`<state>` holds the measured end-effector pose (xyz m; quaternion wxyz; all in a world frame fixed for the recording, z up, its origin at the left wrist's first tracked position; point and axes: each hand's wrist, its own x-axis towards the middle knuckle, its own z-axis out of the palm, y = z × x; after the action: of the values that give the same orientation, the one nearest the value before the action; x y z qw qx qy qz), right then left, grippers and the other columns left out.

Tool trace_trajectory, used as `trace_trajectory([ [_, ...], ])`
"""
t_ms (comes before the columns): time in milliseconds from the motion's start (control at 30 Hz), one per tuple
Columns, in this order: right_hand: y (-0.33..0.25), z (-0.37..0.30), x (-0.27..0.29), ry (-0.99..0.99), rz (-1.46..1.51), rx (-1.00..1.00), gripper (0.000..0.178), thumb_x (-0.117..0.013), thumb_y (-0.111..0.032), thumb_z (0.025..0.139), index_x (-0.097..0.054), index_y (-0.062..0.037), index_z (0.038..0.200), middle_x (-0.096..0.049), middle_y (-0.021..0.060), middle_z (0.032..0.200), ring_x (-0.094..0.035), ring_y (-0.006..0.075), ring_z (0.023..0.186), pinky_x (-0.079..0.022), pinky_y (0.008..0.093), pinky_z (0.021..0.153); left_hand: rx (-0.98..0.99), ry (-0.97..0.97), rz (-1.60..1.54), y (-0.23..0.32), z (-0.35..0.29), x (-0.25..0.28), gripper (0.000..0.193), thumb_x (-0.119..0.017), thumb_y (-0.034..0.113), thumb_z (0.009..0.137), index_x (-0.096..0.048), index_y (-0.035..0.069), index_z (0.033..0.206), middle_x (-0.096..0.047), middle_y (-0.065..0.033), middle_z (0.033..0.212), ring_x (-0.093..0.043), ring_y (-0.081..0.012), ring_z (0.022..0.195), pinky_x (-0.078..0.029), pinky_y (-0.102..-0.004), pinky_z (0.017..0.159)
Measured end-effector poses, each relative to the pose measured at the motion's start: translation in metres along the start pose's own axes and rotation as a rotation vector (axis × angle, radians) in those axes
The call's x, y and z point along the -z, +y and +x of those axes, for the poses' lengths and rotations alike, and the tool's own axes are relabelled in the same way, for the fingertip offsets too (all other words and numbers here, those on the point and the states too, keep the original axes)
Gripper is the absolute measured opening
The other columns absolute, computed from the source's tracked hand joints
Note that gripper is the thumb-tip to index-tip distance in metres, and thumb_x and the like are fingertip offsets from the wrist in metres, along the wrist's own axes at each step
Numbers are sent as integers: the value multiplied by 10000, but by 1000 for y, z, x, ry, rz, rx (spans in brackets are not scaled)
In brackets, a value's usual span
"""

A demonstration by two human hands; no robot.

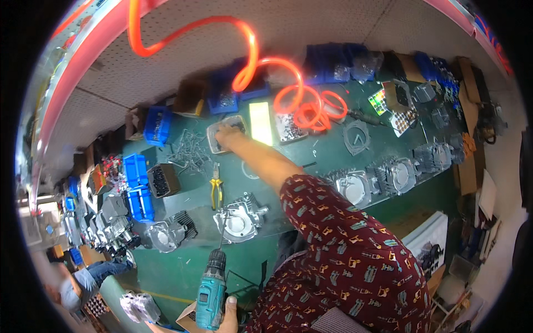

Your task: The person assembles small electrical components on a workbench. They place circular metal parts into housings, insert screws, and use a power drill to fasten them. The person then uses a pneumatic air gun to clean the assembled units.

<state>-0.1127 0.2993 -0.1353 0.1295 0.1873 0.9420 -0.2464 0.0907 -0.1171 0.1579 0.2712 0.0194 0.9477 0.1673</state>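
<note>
My left hand [229,317] grips a teal cordless drill [211,294] at the lower middle. Its long thin bit points up toward a silver cast-metal housing [239,223] with cooling fins at the bench's near edge; whether the tip touches the housing I cannot tell. Stretched across the bench, my right arm ends with my right hand [227,135] down in a small pale tray [213,145] of small parts. Its fingers are curled in, and what they pinch is hidden. Yellow-handled pliers [216,187] lie between the tray and the housing.
A pile of thin metal rods [191,152] lies left of the tray, near blue bins [139,188]. More finned housings [354,188] line the bench's edge to the right. An orange coiled air hose [288,97] hangs over the back. A person [83,286] is at the far left.
</note>
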Motion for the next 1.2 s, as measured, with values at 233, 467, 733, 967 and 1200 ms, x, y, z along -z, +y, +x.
trace_trajectory([
  [233,0,11,3,-141,-136,0,365,-669,-212,863,-686,-64,1195,-656,138,1250,-616,275,1185,-487,392,996,-3,-25,-94,-8,29,3,654,-795,403,826,-593,-5,1296,-618,-156,1280,-564,-272,1132,-431,-393,997],
  [467,6,-8,-2,339,24,5,196,-574,-90,833,-751,-52,908,-725,175,1003,-704,317,983,-556,389,866,-32,-48,-99,-8,42,14,672,-789,410,829,-584,-10,1311,-602,-155,1311,-546,-273,1161,-409,-389,1025],
  [733,17,-64,1,235,2188,90,91,-653,-103,916,-643,-49,989,-637,46,816,-623,155,669,-563,276,589,-283,-28,-111,-5,52,23,558,-737,332,885,-591,-20,1293,-625,-163,1268,-575,-287,1116,-433,-378,999],
  [967,8,-202,26,197,2159,16,204,-575,-263,915,-619,-77,844,-584,27,772,-509,125,642,-341,246,469,-618,-135,-350,-24,83,1,383,-686,211,932,-602,-14,1231,-641,-82,1123,-591,-178,943,-483,-332,868],
  [1200,6,-372,5,302,2028,-157,216,-678,-119,919,-636,-40,1116,-649,23,886,-574,61,711,-420,182,529,-804,-323,-426,-5,76,-29,385,-695,241,918,-625,10,1217,-655,-77,1127,-608,-189,976,-489,-344,875],
])
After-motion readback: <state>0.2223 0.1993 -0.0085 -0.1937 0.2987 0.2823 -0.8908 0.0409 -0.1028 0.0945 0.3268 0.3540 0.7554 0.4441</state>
